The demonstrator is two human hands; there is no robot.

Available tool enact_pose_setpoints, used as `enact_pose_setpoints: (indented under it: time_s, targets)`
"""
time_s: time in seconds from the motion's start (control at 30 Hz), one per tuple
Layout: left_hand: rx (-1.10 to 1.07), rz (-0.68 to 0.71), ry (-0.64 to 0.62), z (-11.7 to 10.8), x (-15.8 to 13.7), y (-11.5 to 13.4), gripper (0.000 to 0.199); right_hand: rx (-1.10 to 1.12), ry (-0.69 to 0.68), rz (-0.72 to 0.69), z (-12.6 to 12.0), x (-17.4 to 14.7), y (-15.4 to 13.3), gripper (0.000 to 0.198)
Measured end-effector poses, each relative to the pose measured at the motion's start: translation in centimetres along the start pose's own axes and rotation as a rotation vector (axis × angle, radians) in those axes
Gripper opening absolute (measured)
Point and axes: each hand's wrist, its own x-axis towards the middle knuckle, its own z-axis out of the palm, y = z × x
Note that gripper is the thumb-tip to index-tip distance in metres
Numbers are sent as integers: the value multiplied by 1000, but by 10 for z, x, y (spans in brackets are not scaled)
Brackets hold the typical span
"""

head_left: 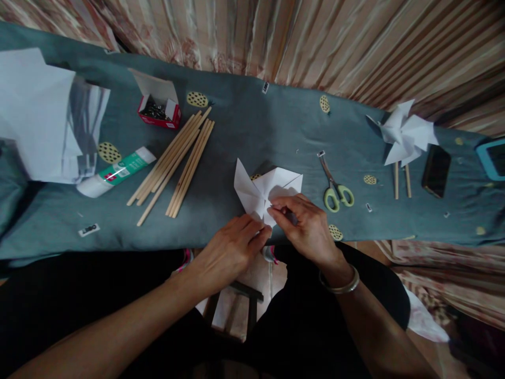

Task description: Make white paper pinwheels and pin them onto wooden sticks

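A white paper pinwheel [252, 192] with folded blades lies at the near edge of the cloth-covered table. My left hand [240, 239] pinches its lower blade between thumb and fingers. At the pinwheel's middle, my right hand [305, 221] has thumb and forefinger closed together; anything small between those fingertips is too small to make out, and they touch the paper. Just right of the paper lie green-handled scissors [335, 189], blades pointing away from me. To the left, a bundle of wooden sticks [173, 163] rests at a slant.
An open red box of metal pins [161, 120] stands behind the sticks. A glue stick [118, 172] and stacked white paper [35, 116] lie at left. On the right are finished pinwheels [404, 134] on sticks, a dark phone [436, 171] and a blue-framed object [493, 158].
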Motion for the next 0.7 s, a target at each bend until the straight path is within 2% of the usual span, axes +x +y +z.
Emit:
enact_pose_setpoints:
  time_s: [0.37, 0.7]
  targets:
    - [-83, -66, -10, 1, -1, -2, 20, -108, 37, -133, 3, 1, 2, 12]
    - [-103, -67, -16, -1, 0, -1, 20, -160, 33, -181, 3, 1, 0, 17]
